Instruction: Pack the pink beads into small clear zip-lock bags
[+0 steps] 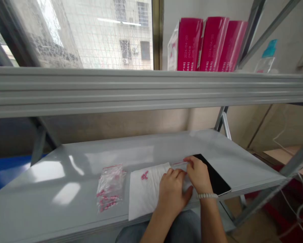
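My left hand (172,189) is closed, with its fingers curled over a clear zip bag (179,165). Pinched at the top edge of the same bag are the fingers of my right hand (199,172), which has a pale beaded bracelet on the wrist. Both hands hide most of the bag, so its contents cannot be made out. Just left of my left hand lies a white paper sheet or tissue (138,199). A small cluster of pink pieces (144,175) rests on it. Further left is another clear zip bag (110,187), holding several pink pieces near its bottom.
A black tablet (216,177) lies on the grey shelf (72,216), partly behind my right hand. Above runs an upper shelf edge (141,92), bearing several pink boxes (189,44) and a clear bottle with a blue top (269,50). Metal posts stand at the sides.
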### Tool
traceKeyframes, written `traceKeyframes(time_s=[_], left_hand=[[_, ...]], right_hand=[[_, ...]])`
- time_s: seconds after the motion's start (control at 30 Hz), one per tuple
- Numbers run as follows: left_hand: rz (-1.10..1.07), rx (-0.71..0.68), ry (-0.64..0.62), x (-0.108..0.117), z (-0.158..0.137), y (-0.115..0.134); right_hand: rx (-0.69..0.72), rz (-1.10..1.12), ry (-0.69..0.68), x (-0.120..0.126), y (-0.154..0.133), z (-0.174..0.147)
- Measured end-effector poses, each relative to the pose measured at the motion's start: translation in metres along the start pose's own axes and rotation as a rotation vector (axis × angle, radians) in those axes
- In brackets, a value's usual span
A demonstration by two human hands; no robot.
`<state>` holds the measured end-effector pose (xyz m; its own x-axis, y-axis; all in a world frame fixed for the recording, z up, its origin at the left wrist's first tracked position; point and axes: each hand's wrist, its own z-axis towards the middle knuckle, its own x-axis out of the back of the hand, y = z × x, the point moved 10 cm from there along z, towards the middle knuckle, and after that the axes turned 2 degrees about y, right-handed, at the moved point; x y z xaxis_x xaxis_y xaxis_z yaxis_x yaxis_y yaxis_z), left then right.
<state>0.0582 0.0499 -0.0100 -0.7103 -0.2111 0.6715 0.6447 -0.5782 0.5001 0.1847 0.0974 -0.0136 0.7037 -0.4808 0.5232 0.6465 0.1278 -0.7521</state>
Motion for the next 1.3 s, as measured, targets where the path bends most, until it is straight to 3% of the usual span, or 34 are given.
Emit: traceKeyframes(time_s=[0.13,0.27,0.47,0.57,0.67,0.77,0.83,0.97,1.1,1.3], left_hand=[[-0.045,0.05,-0.009,-0.012,0.001,-0.005],[-0.178,0.112,0.046,-0.007,0.0,-0.013],[-0.473,0.23,0.233,0.031,0.001,-0.039],[-0.62,0.274,0.331,0.058,-0.001,-0.052],[-0.747,0.274,0.417,0.08,-0.006,-0.061],[-0.823,0.282,0.477,0.093,-0.013,-0.071],[-0.82,0.331,0.496,0.097,-0.019,-0.081],[-0.757,0.439,0.485,0.107,-0.031,-0.094],[-0.687,0.455,0.459,0.12,-0.039,-0.092],[-0.602,0.518,0.574,0.14,-0.061,-0.105]], right_hand=[[0.004,0.014,-0.019,-0.012,0.002,-0.003],[-0.014,0.093,-0.029,-0.014,0.003,-0.002],[-0.094,0.328,0.03,-0.001,0.009,0.002],[-0.285,0.63,0.021,-0.008,0.015,-0.003],[-0.464,0.933,-0.159,-0.038,0.003,-0.017],[-0.454,1.067,-0.505,-0.071,-0.034,-0.035],[-0.429,1.126,-0.661,-0.083,-0.053,-0.046],[-0.435,1.212,-0.734,-0.089,-0.062,-0.053],[-0.343,1.062,-0.773,-0.092,-0.065,-0.055],[-0.317,0.941,-0.911,-0.107,-0.073,-0.07]])
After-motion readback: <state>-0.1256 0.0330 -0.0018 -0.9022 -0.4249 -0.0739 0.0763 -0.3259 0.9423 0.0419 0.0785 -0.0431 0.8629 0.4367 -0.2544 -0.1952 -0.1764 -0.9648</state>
